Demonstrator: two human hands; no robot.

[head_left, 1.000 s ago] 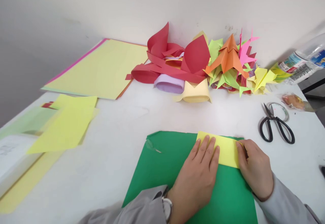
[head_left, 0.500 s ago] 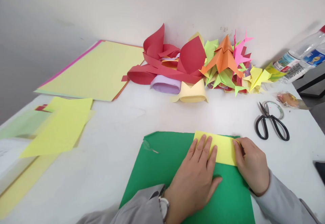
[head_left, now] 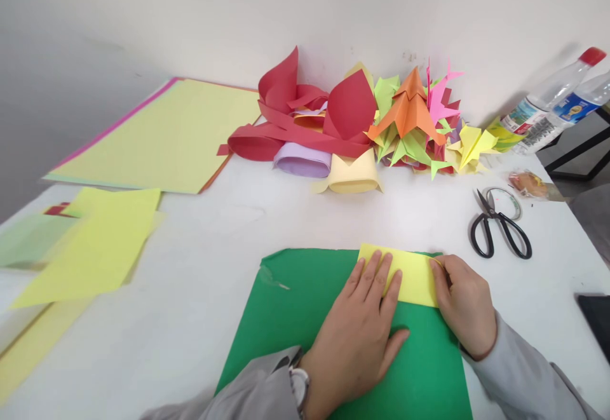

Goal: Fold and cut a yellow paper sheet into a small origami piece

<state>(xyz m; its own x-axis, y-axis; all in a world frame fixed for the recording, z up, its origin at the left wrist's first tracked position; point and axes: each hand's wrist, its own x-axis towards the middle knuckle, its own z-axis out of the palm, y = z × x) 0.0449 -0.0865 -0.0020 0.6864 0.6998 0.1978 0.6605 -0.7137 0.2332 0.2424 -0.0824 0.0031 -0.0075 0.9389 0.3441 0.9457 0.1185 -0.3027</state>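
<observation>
A yellow strip of paper (head_left: pixel 415 280) lies across the far edge of a green sheet (head_left: pixel 295 318) in front of me. My left hand (head_left: pixel 359 325) rests flat over the strip's left part, fingers stretched and thumb out to the side. At the strip's right end, my right hand (head_left: pixel 464 299) pinches the paper between thumb and curled fingers. Those fingers hide the strip's right corner, so its edge there is not visible.
Black-handled scissors (head_left: pixel 500 220) and a tape roll (head_left: pixel 512 201) lie to the right. Red paper shapes (head_left: pixel 350 105) and folded paper planes (head_left: pixel 412 112) pile against the wall. Yellow sheets (head_left: pixel 95 248) lie left, with large paper (head_left: pixel 162 134) behind. Plastic bottles (head_left: pixel 543 108) lean at the right.
The whole view has shifted slightly, so things appear a little further left. Both hands keep the same hold on the yellow strip.
</observation>
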